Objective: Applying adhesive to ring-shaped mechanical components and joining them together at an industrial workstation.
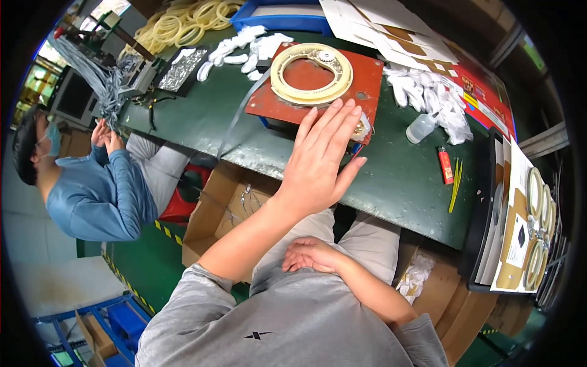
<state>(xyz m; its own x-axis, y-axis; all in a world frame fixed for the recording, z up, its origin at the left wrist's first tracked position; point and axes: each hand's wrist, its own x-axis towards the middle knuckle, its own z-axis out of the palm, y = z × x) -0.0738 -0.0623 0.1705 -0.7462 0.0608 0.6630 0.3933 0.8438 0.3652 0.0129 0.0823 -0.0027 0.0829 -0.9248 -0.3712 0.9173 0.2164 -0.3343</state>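
Pale ring [343,76], set on the red plate [367,76]; left hand [319,165] held spread at its near side, right hand [310,254] loosely curled. Ring handling is presumed; a rim grip would be required.

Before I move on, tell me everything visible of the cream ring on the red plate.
The cream ring is broad and plastic-looking, with a large round opening and an uneven, detailed upper face. A small white gear sits on its far right part. It lies flat on the red plate, which shows through the opening. The left hand's fingers reach its near edge; contact is unclear.
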